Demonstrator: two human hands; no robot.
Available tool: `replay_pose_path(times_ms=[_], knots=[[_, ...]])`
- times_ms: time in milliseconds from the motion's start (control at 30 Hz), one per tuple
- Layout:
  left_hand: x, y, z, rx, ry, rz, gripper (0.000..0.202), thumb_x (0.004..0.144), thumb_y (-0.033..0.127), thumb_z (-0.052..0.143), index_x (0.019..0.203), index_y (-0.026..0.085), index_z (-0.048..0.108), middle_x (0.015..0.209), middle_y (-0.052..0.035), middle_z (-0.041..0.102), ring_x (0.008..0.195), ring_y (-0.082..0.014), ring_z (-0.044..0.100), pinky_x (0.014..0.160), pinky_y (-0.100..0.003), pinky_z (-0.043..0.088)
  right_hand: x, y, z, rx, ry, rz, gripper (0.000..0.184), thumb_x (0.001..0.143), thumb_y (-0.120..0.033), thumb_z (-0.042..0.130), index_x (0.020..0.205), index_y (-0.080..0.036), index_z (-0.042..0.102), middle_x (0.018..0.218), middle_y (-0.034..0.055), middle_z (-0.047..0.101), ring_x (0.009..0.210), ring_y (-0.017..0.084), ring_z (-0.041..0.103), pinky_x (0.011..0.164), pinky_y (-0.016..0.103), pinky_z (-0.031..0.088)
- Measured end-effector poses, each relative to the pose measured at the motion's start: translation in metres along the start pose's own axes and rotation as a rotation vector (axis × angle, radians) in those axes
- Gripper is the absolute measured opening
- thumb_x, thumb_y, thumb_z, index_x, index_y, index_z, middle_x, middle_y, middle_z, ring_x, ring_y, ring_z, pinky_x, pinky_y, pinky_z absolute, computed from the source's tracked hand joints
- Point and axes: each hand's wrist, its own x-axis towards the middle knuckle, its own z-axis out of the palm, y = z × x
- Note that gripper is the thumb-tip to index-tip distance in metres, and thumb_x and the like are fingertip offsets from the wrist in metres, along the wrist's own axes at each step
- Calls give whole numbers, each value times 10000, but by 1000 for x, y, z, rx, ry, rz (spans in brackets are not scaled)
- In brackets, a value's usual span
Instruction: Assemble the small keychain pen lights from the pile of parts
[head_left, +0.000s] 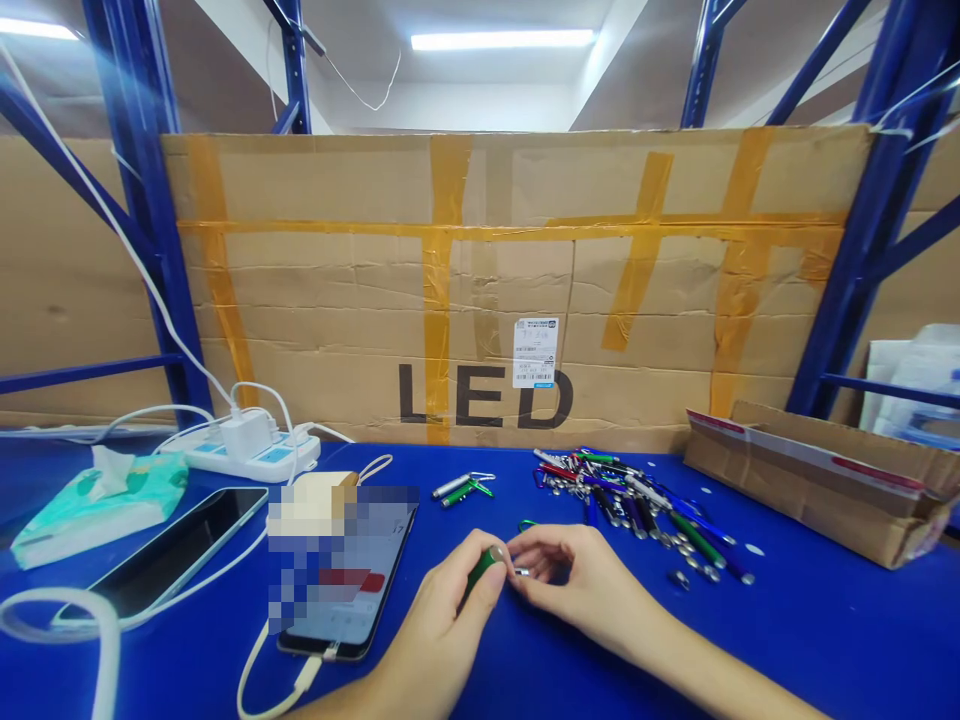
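My left hand (454,600) is closed around a green mini flashlight tube (480,575), its round end showing between thumb and fingers. My right hand (570,575) meets it at the fingertips, thumb and fingers pinched on a small silvery piece (521,572) too small to name. Just behind the fingers, a green clip (527,525) peeks out, partly hidden. Farther back lie a silver mini flashlight (459,485) and a green one (459,495) with clips. To the right spreads a pile of coloured tubes and clips (630,490), with small silvery round parts (686,550) at its near side.
At left are a phone on a cable (360,590), a second phone (172,550), a tissue pack (97,505) and a power strip (262,455). An open cardboard box (810,480) stands at right. A large cardboard sheet (360,320) closes off the back.
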Motion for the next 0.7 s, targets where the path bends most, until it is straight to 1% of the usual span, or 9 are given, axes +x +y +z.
replay_pose_path(times_ms=[100,200,333,400,500,600,667,700], knots=[[-1,3,0,9,-25,3,264,880,404,326,781,195,451,755,10,462,723,-150,414,704,-239,338,-1,-3,-3,-99,-37,-22,185,738,-239,570,813,-179,729,739,28,706,652,164,611,622,260,475],[-2,4,0,17,-35,-4,262,881,390,321,759,193,444,728,17,444,698,-145,408,690,-236,337,-1,-3,-6,-163,-32,-28,152,734,-237,601,785,-184,734,690,23,694,641,167,605,611,260,467],[-1,3,-1,28,-35,-15,250,885,365,329,773,188,466,710,25,430,684,-139,402,673,-231,331,0,1,-11,-151,22,-85,94,704,-240,654,710,-178,724,758,48,676,696,171,610,655,276,475],[-1,1,-1,32,-39,-13,248,889,356,333,784,188,481,701,29,424,674,-135,397,663,-227,325,1,3,-13,-160,64,-94,79,678,-256,684,670,-186,721,749,47,665,698,171,607,663,283,474],[-1,0,-2,30,-54,-11,233,890,340,346,789,187,488,693,34,420,663,-130,388,647,-222,317,3,5,-14,-157,98,-31,110,631,-283,724,655,-176,716,662,33,651,609,153,580,597,270,460],[-2,-1,-2,21,-66,-17,225,886,334,355,783,185,487,693,34,423,661,-130,385,634,-220,312,3,7,-11,-44,70,97,234,577,-355,757,665,-148,692,566,17,628,532,140,559,528,249,445],[-2,-1,-1,15,-67,-17,232,888,341,351,782,187,488,692,35,428,659,-130,387,631,-220,311,3,8,-8,60,28,141,300,577,-402,748,710,-141,681,573,21,637,552,145,578,543,246,461],[-2,-2,-1,15,-67,-17,235,890,345,351,782,189,490,692,35,431,659,-130,388,631,-220,312,2,8,-7,98,5,135,315,601,-417,727,747,-141,682,609,29,650,581,150,591,570,251,474]])
